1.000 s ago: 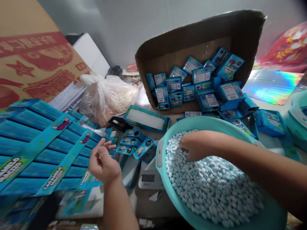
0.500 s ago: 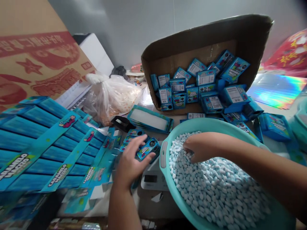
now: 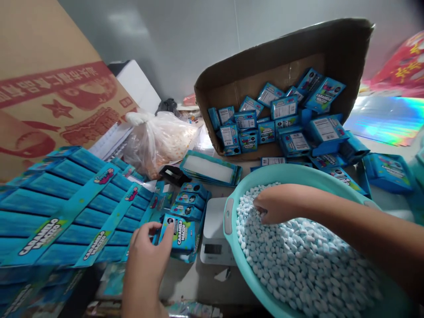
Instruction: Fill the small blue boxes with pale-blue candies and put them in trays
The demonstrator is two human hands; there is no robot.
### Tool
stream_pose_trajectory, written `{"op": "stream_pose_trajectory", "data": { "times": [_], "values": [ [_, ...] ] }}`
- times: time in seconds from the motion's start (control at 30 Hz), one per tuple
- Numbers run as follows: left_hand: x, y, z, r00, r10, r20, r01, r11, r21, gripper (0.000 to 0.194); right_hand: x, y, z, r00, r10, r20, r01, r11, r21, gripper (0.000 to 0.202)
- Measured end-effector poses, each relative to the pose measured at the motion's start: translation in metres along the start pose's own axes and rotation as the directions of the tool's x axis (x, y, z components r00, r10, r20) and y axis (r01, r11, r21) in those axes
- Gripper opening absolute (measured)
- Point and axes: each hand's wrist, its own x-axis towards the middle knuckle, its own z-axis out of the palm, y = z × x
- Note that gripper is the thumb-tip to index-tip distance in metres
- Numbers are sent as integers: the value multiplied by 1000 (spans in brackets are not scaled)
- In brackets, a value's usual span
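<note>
My left hand [image 3: 149, 243] grips a small blue candy box [image 3: 179, 234] printed "Caramelo Macizo" by its left end, thumb on top. The box is over the near part of a blue display tray [image 3: 198, 225], where several similar boxes [image 3: 188, 203] stand in a row behind it. My right hand [image 3: 271, 205] is sunk in the pale blue and white oval candies [image 3: 298, 260] inside a turquoise basin [image 3: 231, 216]. Its fingers are curled into them, the tips hidden. Between tray and basin lies a white digital scale [image 3: 217, 229].
A tipped cardboard carton [image 3: 258, 73] at the back holds many blue boxes. Stacked blue display cartons [image 3: 66, 207] fill the left, before a large brown carton [image 3: 73, 101]. A tied plastic bag [image 3: 159, 139] and flat blue trays [image 3: 210, 168] lie behind my left hand.
My left hand has moved left and nearer, carrying the blue box from beside the scale to over the tray's near end. My right hand has stayed in the candies.
</note>
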Motion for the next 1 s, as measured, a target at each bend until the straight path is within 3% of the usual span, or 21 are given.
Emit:
{"op": "stream_pose_trajectory", "data": {
  "times": [0.1,0.2,0.3,0.4,0.5,0.6,0.67,0.8,0.87,0.93,1.0],
  "values": [
    [0,-4,3,999,-49,-18,49,998,37,40,0,1,1,1000,-6,-10,6,1000,10,33],
    [0,-12,-1,994,87,67,-86,996,-10,39,0,2,2,1000,-6,-25,7,1000,16,33],
    [0,-19,-11,912,343,225,-323,938,-124,35,-1,2,1,1000,4,-30,-3,1000,15,33],
    [2,-20,-16,810,495,315,-459,869,-185,40,-1,2,0,1000,2,-20,-2,1000,19,33],
    [6,-16,-11,763,581,284,-561,813,-155,41,0,3,0,1000,-3,-14,4,1000,23,35],
    [9,-14,6,730,650,212,-635,759,-143,42,1,5,2,1000,-15,-13,15,999,31,35],
    [6,-15,22,733,662,156,-643,749,-160,44,1,6,3,1000,-23,-14,23,999,29,35],
    [-12,-18,46,807,580,108,-553,808,-203,48,1,6,2,1000,-13,-13,13,999,41,36],
    [-18,-13,47,848,526,68,-500,835,-231,53,0,5,1,1000,-4,-12,4,999,48,36],
    [-15,0,43,872,486,-52,-484,844,-232,51,-2,3,-1,1000,-4,-7,5,999,48,35],
    [-4,23,39,856,495,-145,-516,835,-191,41,-3,2,-3,1000,-15,-1,15,999,35,35]
  ]
}}
